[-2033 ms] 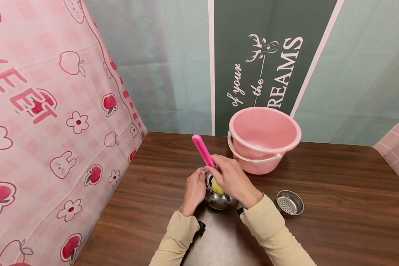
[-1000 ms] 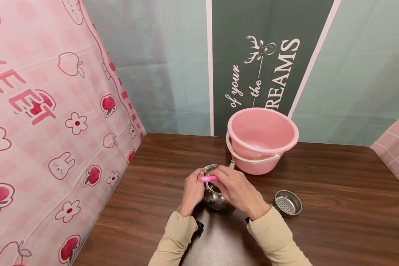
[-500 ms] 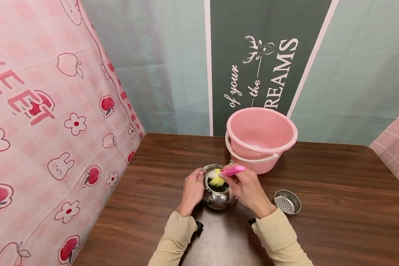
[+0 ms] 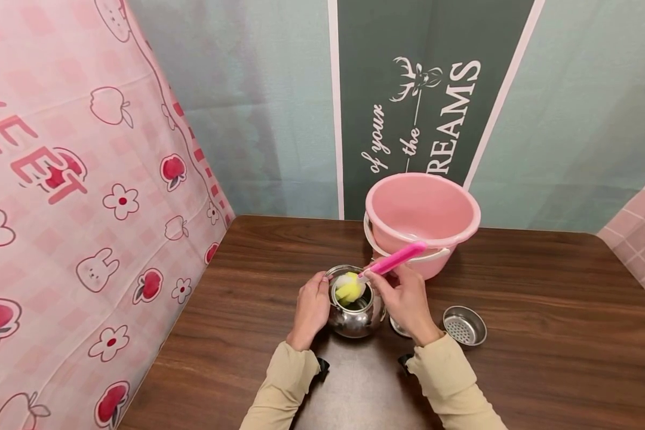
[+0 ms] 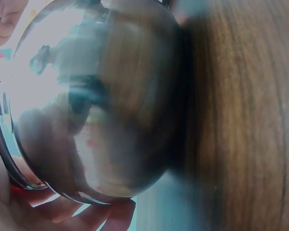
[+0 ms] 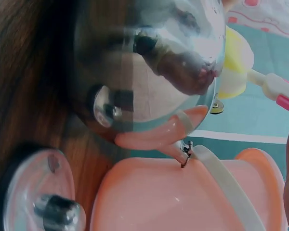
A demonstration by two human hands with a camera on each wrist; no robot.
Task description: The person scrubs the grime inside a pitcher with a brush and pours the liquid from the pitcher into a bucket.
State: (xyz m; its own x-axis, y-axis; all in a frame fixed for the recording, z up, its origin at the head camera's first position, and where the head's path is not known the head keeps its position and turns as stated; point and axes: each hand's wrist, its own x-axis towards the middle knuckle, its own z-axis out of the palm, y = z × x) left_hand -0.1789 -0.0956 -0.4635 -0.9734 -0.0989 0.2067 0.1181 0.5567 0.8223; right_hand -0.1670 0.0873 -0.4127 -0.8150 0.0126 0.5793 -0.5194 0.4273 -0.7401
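Observation:
A shiny round steel teapot point(image 4: 353, 325) stands on the table, its mouth uncovered. My left hand point(image 4: 310, 307) grips it at the left; in the left wrist view the fingers point(image 5: 62, 211) curl along the pot's side. In my right hand point(image 4: 411, 301) I pinch a sponge brush point(image 4: 398, 258) near the lower end of its pink handle. Its yellow and white sponge head point(image 6: 233, 62) sits at the pot's mouth, and the handle slants up to the right. Dark liquid or shadow shows inside the pot.
Behind the right hand stands a pink bucket point(image 4: 378, 206) with a white handle. A perforated steel strainer basket point(image 4: 464, 327) lies to the right. The steel lid point(image 6: 38, 192) with its knob lies beside the pot, partly hidden by the right hand in the head view.
The brush first stood upright, then dipped and turned about in the pot's mouth; now its handle leans right and the sponge head has come up. My left hand keeps its grip.

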